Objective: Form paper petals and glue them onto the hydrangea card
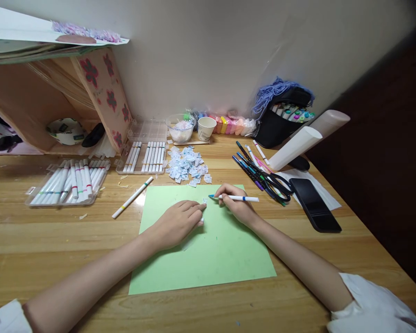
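Observation:
A sheet of green paper (pixel 235 254) lies under both hands. My left hand (pixel 176 222) rests on it, its index fingertip pressing the edge of a small printed paper scrap (pixel 204 201). Out of its curled fingers pokes a short white piece (pixel 202 220), perhaps a marker cap; the rest is hidden. My right hand (pixel 237 203) is closed around a white marker (pixel 242 198) with a blue band. The marker's uncapped blue tip points left, just beside the scrap. Behind the sheet spreads a pile of similar paper scraps (pixel 187 164).
Left of the sheet lie a loose marker (pixel 132 198) and two plastic marker cases (pixel 69 185). At right are scissors (pixel 273 182), several pens and a phone (pixel 315 203). A paper cup (pixel 206 128), a clear bowl (pixel 180 129) and a black pen holder (pixel 275 127) stand behind.

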